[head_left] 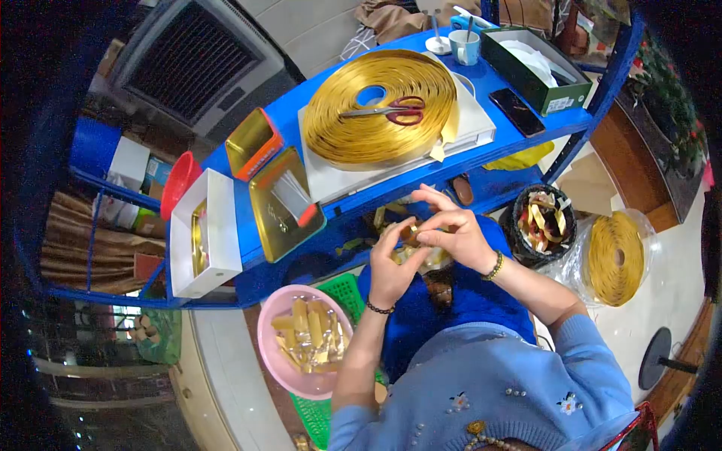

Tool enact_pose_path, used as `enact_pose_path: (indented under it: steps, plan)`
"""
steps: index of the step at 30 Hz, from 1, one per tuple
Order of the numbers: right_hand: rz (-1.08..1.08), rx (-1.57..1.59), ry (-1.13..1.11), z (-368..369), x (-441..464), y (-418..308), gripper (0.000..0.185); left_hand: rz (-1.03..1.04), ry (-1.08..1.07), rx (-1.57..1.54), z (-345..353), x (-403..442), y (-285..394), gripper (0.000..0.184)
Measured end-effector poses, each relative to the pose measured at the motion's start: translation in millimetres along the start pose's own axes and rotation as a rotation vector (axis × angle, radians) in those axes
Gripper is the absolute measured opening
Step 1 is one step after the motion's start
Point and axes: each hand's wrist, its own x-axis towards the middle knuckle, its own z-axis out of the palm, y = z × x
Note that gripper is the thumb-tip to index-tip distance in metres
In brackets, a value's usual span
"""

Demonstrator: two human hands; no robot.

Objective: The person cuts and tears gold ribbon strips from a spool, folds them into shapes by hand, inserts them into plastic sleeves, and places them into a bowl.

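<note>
My left hand [392, 269] and my right hand [460, 239] meet in front of the blue table's near edge. Between their bent fingertips is a small shiny gold piece [414, 228], partly covered by the fingers. Below the hands, pale and gold bits [435, 261] show around my lap, mostly hidden. Beyond them on the table lies a large flat coil of gold ribbon [331, 113], with red-handled scissors [406, 113] on top. To the left of my left arm, a pink basin [265, 342] holds several gold pieces in clear wrapping [316, 327].
The blue table [289, 92] carries a white box [226, 244], gold tins [263, 214], a phone [517, 111], a cup [465, 49] and a green box [565, 99]. A black-lined bin [520, 239] and a plastic-wrapped gold coil [605, 263] stand at right.
</note>
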Motion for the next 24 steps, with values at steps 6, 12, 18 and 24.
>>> enact_pose_path:
  steps: [6,12,18,24]
  plan:
    - [0.049,-0.048,0.062,3.8,-4.9,4.1,0.019,-0.097,0.121,-0.204,21.8,-10.3,-7.3,0.02]
    - [0.057,-0.003,-0.03,-7.1,4.7,-3.2,0.052,-0.053,0.146,-0.125,20.2,-10.3,-11.5,0.013]
    - [0.097,0.043,-0.164,-11.0,19.0,-20.9,0.05,-0.007,-0.06,-0.027,13.0,-6.0,-7.4,0.021]
    - [0.137,0.173,-0.272,-10.4,37.0,-42.5,0.048,-0.071,-0.454,-0.232,-24.6,31.4,19.4,0.058]
